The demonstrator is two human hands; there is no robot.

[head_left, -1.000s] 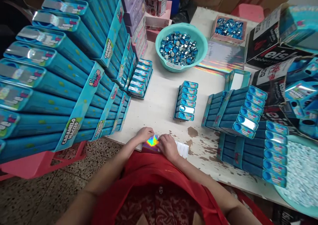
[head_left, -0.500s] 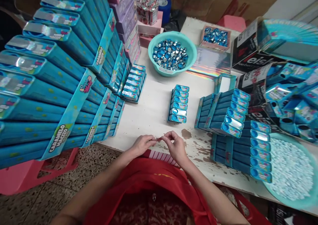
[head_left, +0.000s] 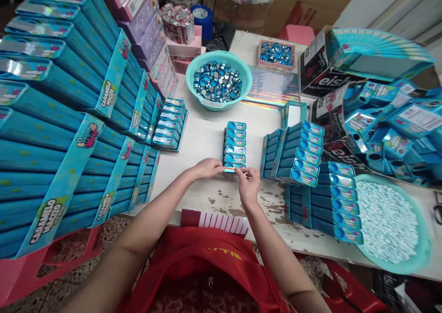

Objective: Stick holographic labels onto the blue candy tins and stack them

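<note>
A thin shiny sticker strip (head_left: pixel 229 168) is stretched between my two hands, over the near end of a small tray of blue candy boxes (head_left: pixel 236 141). My left hand (head_left: pixel 208 168) pinches its left end, and my right hand (head_left: pixel 247 178) pinches the right end. The boxes stand in a row with their printed tops facing up; my hands and the strip partly cover the nearest one. Whether the strip touches that box I cannot tell. Close to my body lies a sheet of pale strips with a dark red end (head_left: pixel 214 222).
Tall stacks of blue candy boxes (head_left: pixel 69 165) rise on the left. A turquoise bowl of blue and silver lids (head_left: pixel 188 80) stands behind the tray. To the right are more box stacks (head_left: pixel 297 154), a basin of pale candies (head_left: pixel 423 239) and a carton of loose blue packages (head_left: pixel 390 133).
Both hands have moved forward from the table's front edge to the near end of the tray, carrying the strip. The sheet of strips is now more exposed, and the view has shifted.
</note>
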